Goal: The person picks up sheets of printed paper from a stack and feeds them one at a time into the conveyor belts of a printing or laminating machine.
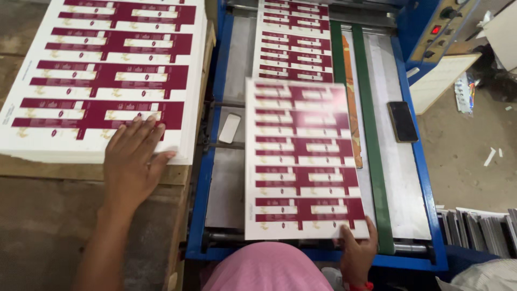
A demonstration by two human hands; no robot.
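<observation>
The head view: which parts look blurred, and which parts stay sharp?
In the head view, the printed sheet on the feed table under the right hand is smeared by motion; the sheet stack under the left hand and the black phone look sharp; lighting is even, without strong glare.

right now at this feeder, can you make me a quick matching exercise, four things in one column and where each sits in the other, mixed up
Things:
1. left hand
2. right hand
3. black phone
4. small white block

Places:
A. on the white strip right of the green belt
B. on the grey bed left of the moving printed sheet
C. on the near corner of the sheet stack
D. at the near right corner of the moving printed sheet

Pairs: 1-C, 2-D, 3-A, 4-B
</observation>
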